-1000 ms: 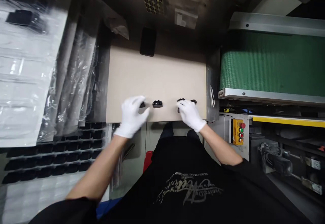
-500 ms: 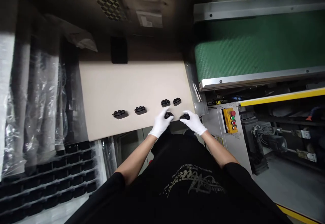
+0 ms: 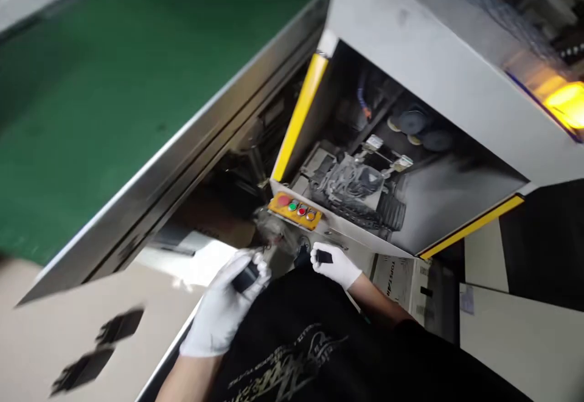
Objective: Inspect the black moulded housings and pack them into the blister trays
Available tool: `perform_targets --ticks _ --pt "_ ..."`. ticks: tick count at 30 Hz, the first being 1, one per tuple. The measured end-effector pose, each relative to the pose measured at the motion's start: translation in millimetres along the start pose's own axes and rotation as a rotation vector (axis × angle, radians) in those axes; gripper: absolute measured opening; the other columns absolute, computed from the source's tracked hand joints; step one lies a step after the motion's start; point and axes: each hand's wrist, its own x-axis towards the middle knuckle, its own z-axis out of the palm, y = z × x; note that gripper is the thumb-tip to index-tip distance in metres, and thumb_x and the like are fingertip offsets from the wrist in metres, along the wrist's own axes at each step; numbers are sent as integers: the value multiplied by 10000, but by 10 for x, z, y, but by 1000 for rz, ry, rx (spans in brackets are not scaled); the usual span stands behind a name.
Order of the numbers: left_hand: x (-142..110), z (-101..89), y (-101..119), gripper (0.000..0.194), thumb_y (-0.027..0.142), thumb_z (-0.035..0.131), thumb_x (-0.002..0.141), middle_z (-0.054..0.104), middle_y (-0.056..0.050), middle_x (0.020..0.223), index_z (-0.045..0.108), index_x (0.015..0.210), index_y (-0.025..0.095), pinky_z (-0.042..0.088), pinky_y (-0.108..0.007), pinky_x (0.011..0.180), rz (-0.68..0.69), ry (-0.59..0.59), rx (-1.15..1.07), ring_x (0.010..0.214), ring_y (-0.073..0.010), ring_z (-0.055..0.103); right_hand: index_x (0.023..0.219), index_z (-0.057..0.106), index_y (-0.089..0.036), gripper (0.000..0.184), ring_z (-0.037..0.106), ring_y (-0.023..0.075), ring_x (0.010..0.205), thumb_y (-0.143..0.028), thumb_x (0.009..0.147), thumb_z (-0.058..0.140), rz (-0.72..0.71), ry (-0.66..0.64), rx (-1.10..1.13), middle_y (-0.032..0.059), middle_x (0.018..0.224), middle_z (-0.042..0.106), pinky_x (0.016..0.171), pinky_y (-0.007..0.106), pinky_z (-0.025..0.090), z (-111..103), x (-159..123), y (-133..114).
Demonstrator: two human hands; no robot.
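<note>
Black moulded block (image 3: 245, 278): where is it?

Held up in the gloved left hand (image 3: 222, 311), fingers (image 3: 258, 262) closed round it. Its long axis slants up toward the right hand (image 3: 334, 266).

And the right hand?

Its fingers (image 3: 318, 262) look closed on a second black block (image 3: 323, 256), which lies nearly level, its long axis pointing roughly toward the left hand.

Anything on the pale board (image 3: 41, 311)?

A blurred black block (image 3: 119, 326) and another (image 3: 82, 370) lie off past the left hand, nearer it than the right.

Beyond?

A yellow push-button panel (image 3: 294, 210), then a green conveyor belt (image 3: 91, 116).
</note>
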Motion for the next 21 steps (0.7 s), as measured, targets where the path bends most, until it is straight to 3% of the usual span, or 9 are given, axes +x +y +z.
perform_targets --ticks 3,5,7,8,10,12,15,21 --pt "422 1358 127 211 320 877 796 705 -27 822 704 746 209 628 -265 703 247 -442 376 773 -164 687 792 741 -283 319 719 266 665 -581 894 792 -17 97 50 36 721 747 636 447 604 -805 124 -592" --pt "787 2280 156 242 359 895 784 734 -37 837 709 767 207 620 -329 777 477 -636 494 812 -196 715 824 789 -254 145 758 248 872 -380 883 831 -212 344 -135 34 854 799 909 440 612 -1514 327 -1019" --pt "1212 3098 107 277 378 916 753 735 -41 782 720 776 184 585 -341 777 635 -749 596 774 -196 701 880 781 -230 130 749 216 987 -354 894 819 -387 623 -186 35 955 811 1026 416 572 -2186 687 -1295" --pt "1425 3436 52 306 382 935 722 732 -42 759 716 744 168 564 -328 768 730 -758 651 748 -181 680 870 759 -222 166 744 190 927 -365 866 843 -422 709 -122 22 903 799 975 383 577 -2457 904 -1350" --pt "1799 3933 -95 344 376 963 678 728 -45 731 705 699 148 533 -310 750 763 -791 792 714 -161 650 834 723 -205 248 734 162 820 -403 829 873 -365 684 17 7 793 774 879 341 574 -2814 1331 -1311" --pt "2063 4189 -241 364 395 964 669 720 -50 703 703 690 141 505 -299 682 654 -807 915 657 -149 618 802 714 -205 299 719 164 758 -457 824 875 -294 580 56 5 753 769 831 335 573 -2931 1646 -1159" --pt "2242 4248 -360 375 430 951 674 720 -52 699 716 723 143 467 -288 599 529 -811 973 612 -149 596 763 715 -213 335 718 179 756 -501 820 877 -277 476 21 6 746 770 845 344 573 -2855 1816 -953" --pt "2225 4028 -396 346 409 941 670 723 -29 729 721 730 149 511 -291 702 721 -830 880 693 -151 629 814 726 -227 294 724 186 841 -478 810 880 -354 512 -27 5 839 779 865 337 565 -2773 1677 -848"
